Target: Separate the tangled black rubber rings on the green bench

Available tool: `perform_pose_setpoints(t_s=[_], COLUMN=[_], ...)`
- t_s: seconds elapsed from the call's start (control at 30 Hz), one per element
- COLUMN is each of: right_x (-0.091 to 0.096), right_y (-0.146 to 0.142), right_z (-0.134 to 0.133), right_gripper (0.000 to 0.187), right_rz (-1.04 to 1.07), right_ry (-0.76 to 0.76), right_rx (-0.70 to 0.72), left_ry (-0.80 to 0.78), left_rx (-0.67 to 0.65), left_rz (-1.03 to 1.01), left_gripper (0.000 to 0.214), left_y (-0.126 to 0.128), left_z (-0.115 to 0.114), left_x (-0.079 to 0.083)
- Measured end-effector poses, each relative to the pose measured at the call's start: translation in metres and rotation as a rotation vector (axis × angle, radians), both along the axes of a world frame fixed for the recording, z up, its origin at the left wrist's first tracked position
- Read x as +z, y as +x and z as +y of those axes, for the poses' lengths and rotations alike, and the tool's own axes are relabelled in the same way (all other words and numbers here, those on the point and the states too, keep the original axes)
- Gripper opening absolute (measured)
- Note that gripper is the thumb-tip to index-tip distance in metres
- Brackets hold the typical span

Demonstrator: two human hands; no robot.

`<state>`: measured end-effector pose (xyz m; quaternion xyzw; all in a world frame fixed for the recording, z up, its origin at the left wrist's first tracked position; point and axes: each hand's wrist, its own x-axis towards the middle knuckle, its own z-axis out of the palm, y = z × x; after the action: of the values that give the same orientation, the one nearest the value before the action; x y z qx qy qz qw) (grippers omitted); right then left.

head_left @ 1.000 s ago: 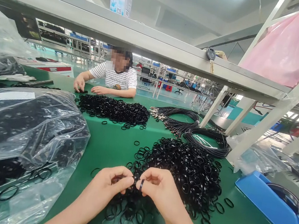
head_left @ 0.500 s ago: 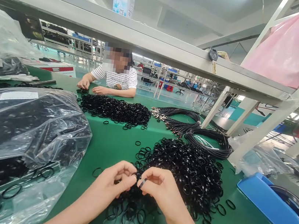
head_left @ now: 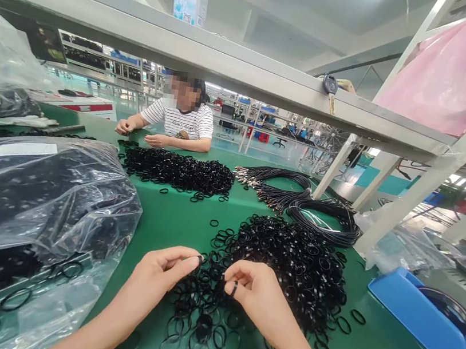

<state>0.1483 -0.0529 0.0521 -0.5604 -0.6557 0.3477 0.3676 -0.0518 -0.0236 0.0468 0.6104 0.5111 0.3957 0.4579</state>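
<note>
My left hand (head_left: 162,271) is closed, thumb and index finger pinching a small black ring (head_left: 200,260), of which only an edge shows. To its right, my right hand (head_left: 253,290) is curled, thumb tip close to the index finger. Another black band (head_left: 234,289) loops around its thumb; the rest of that band is hidden by the fingers. Both hands hover apart over the near left side of a large heap of black rings (head_left: 290,263). Loose rings (head_left: 203,326) lie scattered on the green table below them.
A clear plastic bag (head_left: 94,201) of black rings covers the left side. Across the table (head_left: 179,213), a person (head_left: 185,127) sits behind a second ring pile (head_left: 177,170). Coiled black cables (head_left: 324,221) lie near the shelf post; a blue bin (head_left: 424,323) stands right. A shelf beam (head_left: 232,59) crosses overhead.
My hands, which met at the fingertips, have drawn apart. The left moved to the left with a ring in its pinch; the right shifted slightly right, the band still around its thumb.
</note>
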Motion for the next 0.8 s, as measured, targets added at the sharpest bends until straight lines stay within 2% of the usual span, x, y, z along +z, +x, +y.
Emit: perform_pose_setpoints(t_s=[0.1,0.2,0.33,0.4,0.5,0.67,0.8], right_x=[0.008,0.011,0.002,-0.001,-0.001,0.002,0.001], right_y=[0.001,-0.006,-0.019,-0.02,-0.016,-0.008,-0.007], right_z=[-0.008,-0.018,-0.024,-0.022,-0.015,-0.005,-0.004], right_gripper=[0.033,0.021,0.014,0.011,0.01,0.009,0.011], right_rz=[-0.225,-0.37,-0.426,-0.366,-0.14,0.319,0.418], right_ry=[0.1,0.094,0.072,0.063,-0.014,-0.192,-0.258], right_rx=[0.009,0.085,0.171,0.136,0.063,0.112,0.121], left_ry=[-0.001,-0.022,-0.028,-0.013,-0.001,0.001,0.114], left_rx=[-0.039,-0.098,-0.16,-0.174,-0.205,-0.243,-0.273], left_rz=[0.009,-0.034,-0.109,-0.113,-0.09,0.053,0.209], left_gripper=[0.029,0.029,0.025,0.024,0.027,0.034,0.033], left_y=[0.0,0.001,0.002,0.001,-0.001,0.0,0.0], left_z=[0.002,0.004,0.005,0.005,0.005,0.002,-0.001], left_x=[-0.003,-0.004,-0.007,-0.008,-0.008,-0.003,0.0])
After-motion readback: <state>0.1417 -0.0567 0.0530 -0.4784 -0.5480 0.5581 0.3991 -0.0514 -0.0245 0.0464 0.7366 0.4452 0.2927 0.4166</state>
